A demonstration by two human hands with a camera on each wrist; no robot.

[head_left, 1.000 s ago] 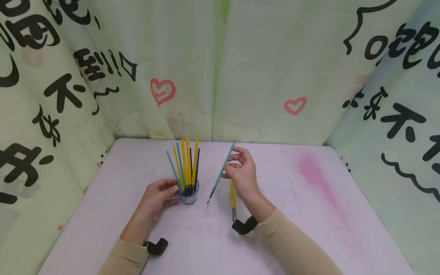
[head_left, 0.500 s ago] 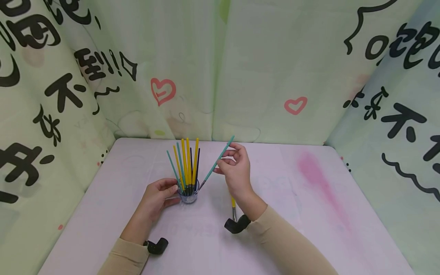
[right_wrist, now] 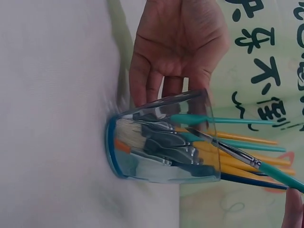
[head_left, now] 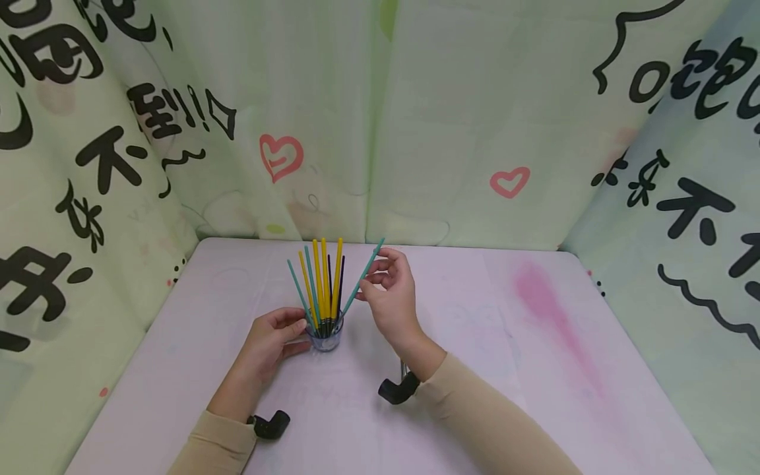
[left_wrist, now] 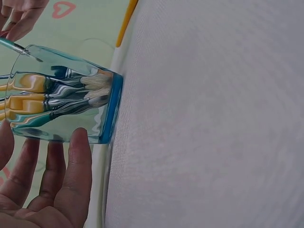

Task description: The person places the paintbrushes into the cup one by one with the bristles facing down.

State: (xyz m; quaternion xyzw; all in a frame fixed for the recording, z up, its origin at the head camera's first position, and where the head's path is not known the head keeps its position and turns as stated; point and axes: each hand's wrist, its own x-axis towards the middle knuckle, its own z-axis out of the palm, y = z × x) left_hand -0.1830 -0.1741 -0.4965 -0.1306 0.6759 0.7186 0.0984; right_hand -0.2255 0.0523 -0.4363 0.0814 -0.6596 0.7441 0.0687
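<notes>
In the head view my right hand [head_left: 393,297] pinches a teal paintbrush [head_left: 369,269], slanted with its bristle end down at the cup's mouth. In the right wrist view that brush's dark tip overlaps the cup just past the rim. The clear cup [right_wrist: 166,176], with a blue base, stands upright on the table. Several yellow, teal and dark-blue paintbrushes [head_left: 323,284] stand in it, bristles down. My left hand [head_left: 274,340] is at the cup's left side. Its spread, fairly straight fingers [left_wrist: 78,161] touch the cup wall in the left wrist view.
Another yellow paintbrush [left_wrist: 126,23] lies on the table right of the cup. In the head view my right wrist mostly covers it. The table [head_left: 505,396] has a pale pink cover, and printed curtains [head_left: 439,119] hang behind it and at both sides.
My right hand has moved left with the teal paintbrush, bringing its tip from beside the cup to the mouth. My left hand and the cup have stayed put.
</notes>
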